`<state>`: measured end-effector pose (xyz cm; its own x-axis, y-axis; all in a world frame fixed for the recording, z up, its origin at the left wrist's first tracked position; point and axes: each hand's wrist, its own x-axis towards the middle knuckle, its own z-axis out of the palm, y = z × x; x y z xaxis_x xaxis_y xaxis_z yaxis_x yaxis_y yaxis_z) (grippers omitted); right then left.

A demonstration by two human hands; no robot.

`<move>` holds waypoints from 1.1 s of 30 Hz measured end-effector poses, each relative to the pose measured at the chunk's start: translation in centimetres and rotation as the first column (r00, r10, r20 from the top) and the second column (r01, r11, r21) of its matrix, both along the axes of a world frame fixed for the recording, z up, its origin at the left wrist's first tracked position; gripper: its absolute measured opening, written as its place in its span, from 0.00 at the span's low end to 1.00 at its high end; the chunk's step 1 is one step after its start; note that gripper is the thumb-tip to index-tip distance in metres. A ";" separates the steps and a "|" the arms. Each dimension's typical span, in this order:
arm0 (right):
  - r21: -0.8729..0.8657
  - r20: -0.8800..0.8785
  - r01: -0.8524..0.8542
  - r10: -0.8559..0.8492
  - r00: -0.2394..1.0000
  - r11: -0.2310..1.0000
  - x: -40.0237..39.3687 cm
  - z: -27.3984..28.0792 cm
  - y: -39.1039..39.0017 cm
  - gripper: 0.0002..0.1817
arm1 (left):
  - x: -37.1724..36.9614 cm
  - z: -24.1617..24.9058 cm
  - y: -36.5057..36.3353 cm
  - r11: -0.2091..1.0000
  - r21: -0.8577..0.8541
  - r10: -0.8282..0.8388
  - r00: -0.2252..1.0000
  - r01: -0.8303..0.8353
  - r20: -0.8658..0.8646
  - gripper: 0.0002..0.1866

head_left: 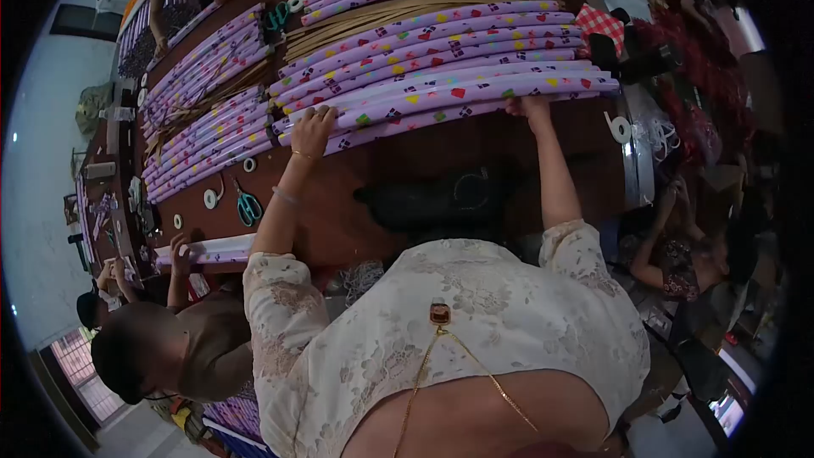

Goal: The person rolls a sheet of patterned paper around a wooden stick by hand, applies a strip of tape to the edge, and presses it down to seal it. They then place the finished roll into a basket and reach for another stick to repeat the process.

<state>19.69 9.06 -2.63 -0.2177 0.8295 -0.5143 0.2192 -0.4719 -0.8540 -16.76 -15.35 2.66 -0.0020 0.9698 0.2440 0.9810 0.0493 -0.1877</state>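
My left hand (314, 131) is closed over the left part of a lilac printed wrapping paper roll (407, 104), its fingers on top. Near the roll's right part, the fingers of my right hand (530, 108) are curled and closed at its lower edge. Part of another lilac strip (415, 125) shows beneath this roll, on the near side. Several similar rolls (424, 49) lie side by side just beyond, with flat brown strips (415, 10) between them.
Another stack of lilac rolls (208, 140) lies left on the brown table (339, 195). Teal scissors (248, 207) and white tape rolls (211, 198) sit near it. A tape roll (620, 128) is at the right edge. Co-workers are at the left and far left.
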 end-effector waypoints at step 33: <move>-0.420 -0.539 0.167 -0.393 0.745 0.892 3.6 -0.3 -6.2 0.12 | 2.6 -3.4 -6.5 0.999 -0.047 -0.009 0.999 0.007 -0.048 0.20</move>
